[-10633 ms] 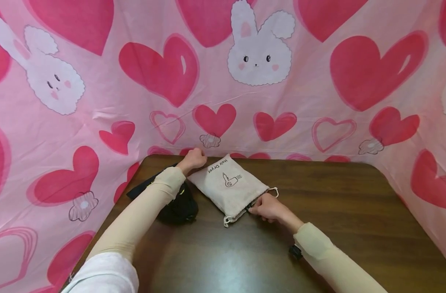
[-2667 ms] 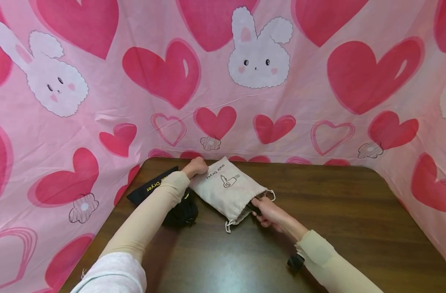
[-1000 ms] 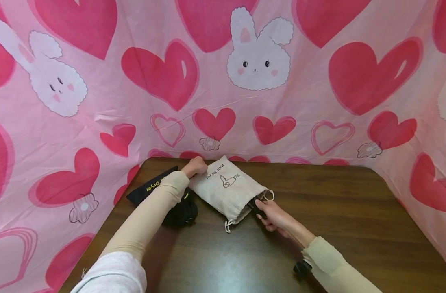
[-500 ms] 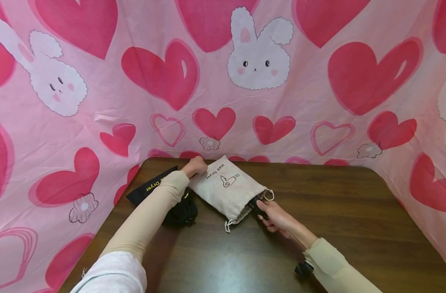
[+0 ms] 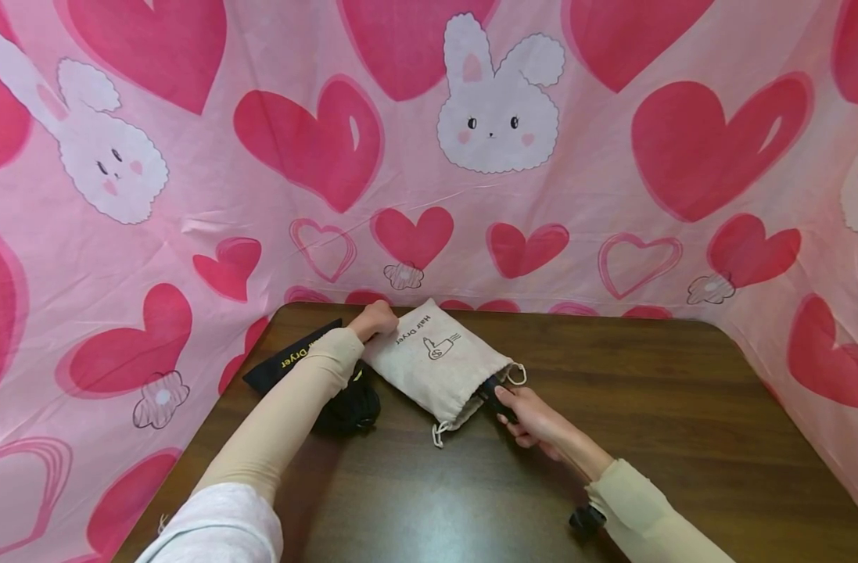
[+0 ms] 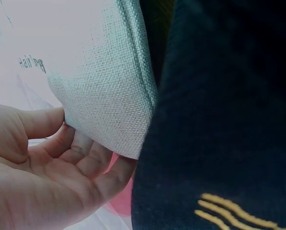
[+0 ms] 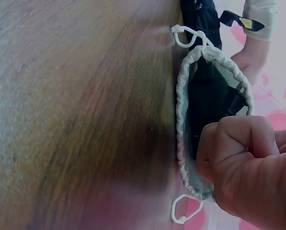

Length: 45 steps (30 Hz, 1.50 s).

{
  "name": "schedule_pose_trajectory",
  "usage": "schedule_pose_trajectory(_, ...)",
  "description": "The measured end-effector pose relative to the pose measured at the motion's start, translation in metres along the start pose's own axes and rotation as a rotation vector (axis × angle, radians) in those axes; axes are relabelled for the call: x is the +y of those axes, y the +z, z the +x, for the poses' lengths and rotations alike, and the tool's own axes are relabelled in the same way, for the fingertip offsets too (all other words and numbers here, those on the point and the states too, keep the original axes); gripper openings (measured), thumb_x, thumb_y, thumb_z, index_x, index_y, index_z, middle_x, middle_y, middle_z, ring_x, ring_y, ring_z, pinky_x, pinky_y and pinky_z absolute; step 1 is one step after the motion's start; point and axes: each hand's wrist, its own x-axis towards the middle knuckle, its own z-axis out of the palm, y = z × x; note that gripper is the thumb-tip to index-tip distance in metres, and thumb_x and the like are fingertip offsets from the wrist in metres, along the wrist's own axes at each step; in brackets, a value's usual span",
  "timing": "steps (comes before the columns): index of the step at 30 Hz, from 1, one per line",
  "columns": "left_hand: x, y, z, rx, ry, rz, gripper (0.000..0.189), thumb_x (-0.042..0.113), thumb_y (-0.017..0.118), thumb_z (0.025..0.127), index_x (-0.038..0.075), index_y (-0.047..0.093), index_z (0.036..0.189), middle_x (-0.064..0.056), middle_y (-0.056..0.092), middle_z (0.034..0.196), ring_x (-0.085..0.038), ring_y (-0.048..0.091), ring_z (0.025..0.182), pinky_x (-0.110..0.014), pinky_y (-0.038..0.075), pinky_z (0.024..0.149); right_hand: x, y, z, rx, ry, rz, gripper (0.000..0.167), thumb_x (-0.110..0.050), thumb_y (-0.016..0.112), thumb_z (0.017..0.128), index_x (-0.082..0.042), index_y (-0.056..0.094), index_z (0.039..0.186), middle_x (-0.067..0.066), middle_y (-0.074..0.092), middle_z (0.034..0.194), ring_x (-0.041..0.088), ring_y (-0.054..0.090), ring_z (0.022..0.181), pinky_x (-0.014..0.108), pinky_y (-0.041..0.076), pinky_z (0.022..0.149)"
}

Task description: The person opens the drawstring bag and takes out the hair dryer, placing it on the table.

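A cream cloth drawstring bag (image 5: pixel 439 367), printed "Hair Dryer", lies flat with its gathered mouth toward the right hand. My left hand (image 5: pixel 377 319) pinches the far closed corner of it; in the left wrist view the thumb sits on one side of the cloth bag (image 6: pixel 102 91) and the fingers lie behind. My right hand (image 5: pixel 530 418) grips a black handle (image 5: pixel 497 399) that sticks out of the mouth. In the right wrist view the fingers curl at the opening, and dark bulk (image 7: pixel 207 98) shows inside. The rest of the black object is hidden in the bag.
A black drawstring bag (image 5: pixel 347 403) with yellow "Hair Dryer" lettering lies at the left, partly under the left forearm. The brown wooden table (image 5: pixel 647 375) backs onto a pink cloth (image 5: pixel 555 188) with hearts and rabbits. White cord loops (image 5: pixel 518 375) hang at the bag's mouth.
Since the oldest frame, the cream bag's mouth has opened wider and the right hand has drawn back slightly right, with more of the black handle showing. The left hand stays at the corner.
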Motion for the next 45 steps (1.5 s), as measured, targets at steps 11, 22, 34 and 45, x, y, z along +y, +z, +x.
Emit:
schedule_pose_trajectory(11, -0.025, 0.018, 0.050, 0.027, 0.054, 0.041, 0.021, 0.008, 0.051, 0.087, 0.007, 0.046, 0.067, -0.013, 0.046, 0.075, -0.029, 0.049, 0.067, -0.033, 0.041, 0.056, 0.001, -0.002, -0.001, -0.006, -0.005, 0.008, 0.034, -0.030, 0.037, 0.116, 0.003, 0.045, 0.118, 0.001, 0.048, 0.077, 0.004, 0.026, 0.048, 0.019, 0.025, 0.044)
schedule_pose_trajectory(22, -0.009, 0.006, 0.023, -0.010, 0.005, 0.015, 0.024, 0.003, 0.051, 0.089, 0.006, 0.044, 0.065, -0.013, 0.045, 0.074, -0.028, 0.047, 0.066, -0.033, 0.039, 0.056, 0.002, -0.003, -0.003, -0.015, -0.011, 0.011, 0.035, -0.030, 0.037, 0.116, 0.003, 0.048, 0.111, 0.001, 0.048, 0.075, 0.003, 0.025, 0.048, 0.018, 0.024, 0.043)
schedule_pose_trajectory(34, -0.003, 0.001, 0.005, -0.009, -0.016, -0.013, 0.031, 0.003, 0.051, 0.093, 0.009, 0.042, 0.064, -0.008, 0.042, 0.074, -0.022, 0.043, 0.065, -0.030, 0.037, 0.055, 0.004, -0.003, -0.006, -0.015, -0.007, 0.002, 0.037, -0.031, 0.038, 0.116, 0.003, 0.048, 0.107, 0.000, 0.047, 0.073, 0.003, 0.026, 0.047, 0.018, 0.025, 0.043)
schedule_pose_trajectory(45, -0.001, -0.001, 0.001, -0.011, -0.034, -0.015, 0.026, 0.003, 0.048, 0.093, 0.004, 0.046, 0.067, -0.009, 0.041, 0.072, -0.022, 0.043, 0.063, -0.030, 0.037, 0.055, 0.006, -0.006, -0.008, -0.015, -0.006, -0.007, 0.038, -0.032, 0.038, 0.115, 0.005, 0.047, 0.109, 0.000, 0.047, 0.073, 0.004, 0.027, 0.048, 0.018, 0.026, 0.043)
